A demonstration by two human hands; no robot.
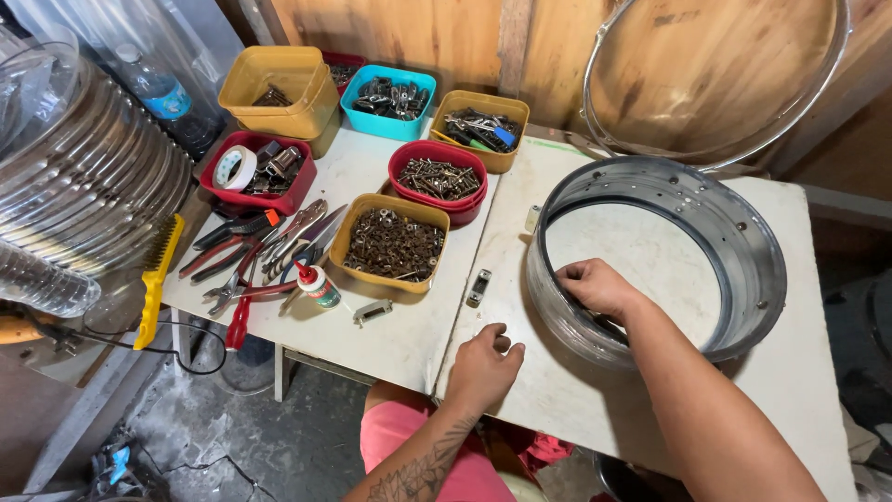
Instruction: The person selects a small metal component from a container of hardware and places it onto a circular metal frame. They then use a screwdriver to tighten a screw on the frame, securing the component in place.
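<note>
Metal drum shell, grey and ring-shaped, is lying flat on the right half of the white tabletop. The right hand is reaching over the near rim, forearm angled in from the lower right, fingers curling closed onto the inner wall of the shell. The left hand is resting palm down on the tabletop near its front edge, fingers loosely bent, gripping nothing. Two small metal lugs are lying loose on the tabletop left of the shell. Seven plastic tubs are standing behind and to the left: three yellow, three red, one teal, each holding screws or fittings. Pliers are lying beside a yellow brush.
</note>
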